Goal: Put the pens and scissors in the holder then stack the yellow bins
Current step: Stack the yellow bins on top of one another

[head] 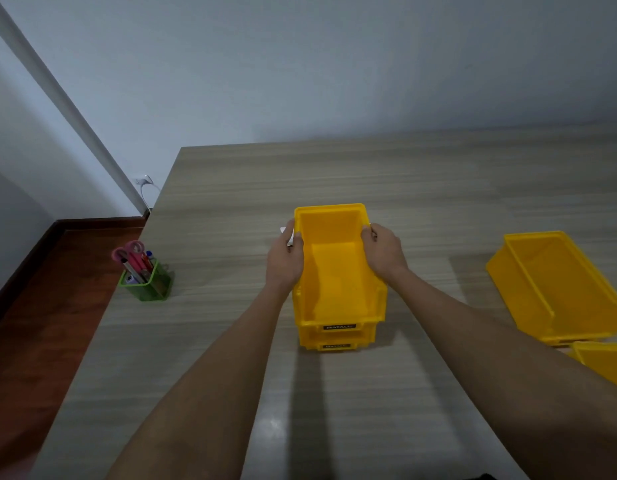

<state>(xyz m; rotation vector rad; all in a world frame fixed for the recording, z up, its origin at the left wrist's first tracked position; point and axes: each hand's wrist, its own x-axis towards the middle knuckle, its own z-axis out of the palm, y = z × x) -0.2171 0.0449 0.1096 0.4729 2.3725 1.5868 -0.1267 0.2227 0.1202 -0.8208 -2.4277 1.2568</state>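
Note:
A yellow bin (336, 271) sits nested on a second yellow bin (334, 345) at the table's middle. My left hand (286, 259) grips the top bin's left wall and my right hand (381, 252) grips its right wall. A third yellow bin (556, 289) lies at the right, and the corner of another yellow bin (604, 365) shows at the right edge. The green holder (151, 282) stands near the table's left edge with the pink-handled scissors (129, 251) and pens (141, 266) upright inside it.
The wooden table (438, 188) meets a pale wall at the back. Its left edge drops to a red-brown floor (40, 306). A wall socket with a white cable (144, 183) sits beyond the table's left corner.

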